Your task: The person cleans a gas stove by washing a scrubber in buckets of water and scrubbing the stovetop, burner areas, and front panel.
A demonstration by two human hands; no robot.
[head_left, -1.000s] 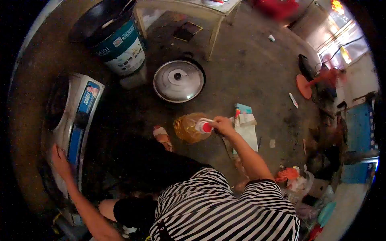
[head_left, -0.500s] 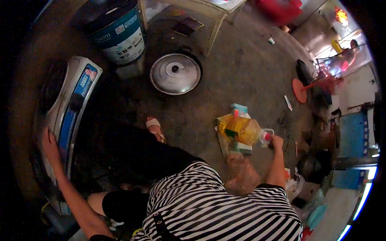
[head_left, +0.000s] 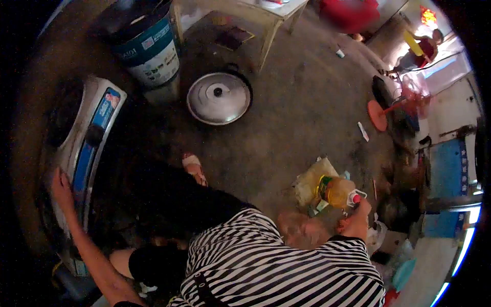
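My right hand (head_left: 361, 211) is closed on the neck and handle end of a clear plastic oil jug (head_left: 338, 192) with yellow oil and a red cap. The jug lies tilted over, its cap end toward my hand. A pale cardboard piece (head_left: 312, 180) and a small green-and-white box (head_left: 320, 207) are right beside its base; whether they touch it is unclear. On the left, my left hand (head_left: 62, 188) lies on the edge of a gas stove (head_left: 92, 138) with a blue front panel, fingers stretched out and holding nothing.
A lidded metal pan (head_left: 220, 105) sits on the floor ahead, near a teal-and-white bucket (head_left: 153, 59) and a wooden table (head_left: 279, 11). To the right are an orange fan base (head_left: 377, 115), plastic bags (head_left: 377, 235) and blue panels (head_left: 445, 169). A person (head_left: 427, 48) is in the background.
My right hand has drawn the oil jug to the right and closer to my body. The cardboard piece now appears farther right too. My left hand stays on the stove.
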